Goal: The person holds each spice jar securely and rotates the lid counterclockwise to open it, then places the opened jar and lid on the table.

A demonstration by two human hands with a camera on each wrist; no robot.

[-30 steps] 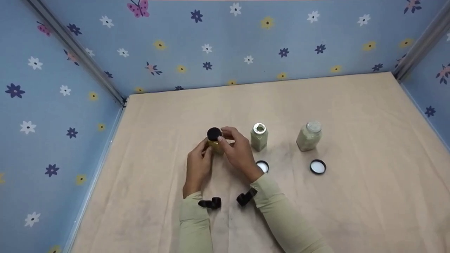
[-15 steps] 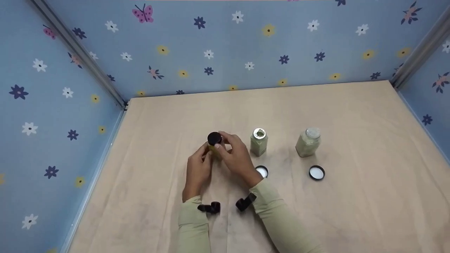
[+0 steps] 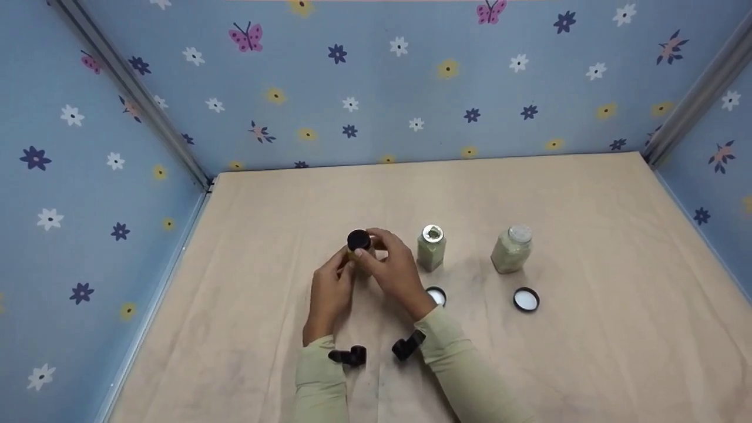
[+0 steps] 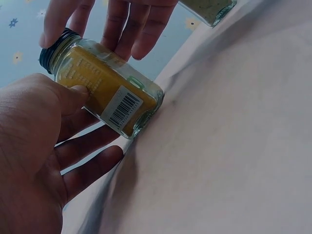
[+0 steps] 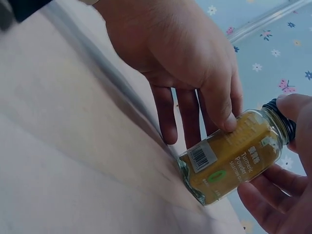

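Observation:
A glass jar of turmeric powder [image 5: 234, 156], yellow inside and labelled, stands upright on the cloth with its black ribbed cap [image 3: 358, 240] on. My left hand [image 3: 330, 294] grips the jar's body, thumb on the near side, as the left wrist view shows. With thumb and fingers my right hand [image 3: 395, 267] pinches the cap; its other fingers hang beside the glass. Just right of that hand stands a jar of green contents [image 3: 432, 249], uncapped, its silver seal torn open. Partly behind my right wrist lies a black lid [image 3: 436, 296], white inside up.
Farther right stands another uncapped jar [image 3: 512, 251] of pale green contents with a whitish top. In front of it a second black lid [image 3: 526, 299] lies upturned. Beige cloth [image 3: 264, 223] covers the table, with flowered blue panels [image 3: 388, 88] behind and at both sides.
The head view has tilted up, so everything sits lower in it. My right thumb has shifted a little left across the cap's near edge. Jars and loose lids keep their places.

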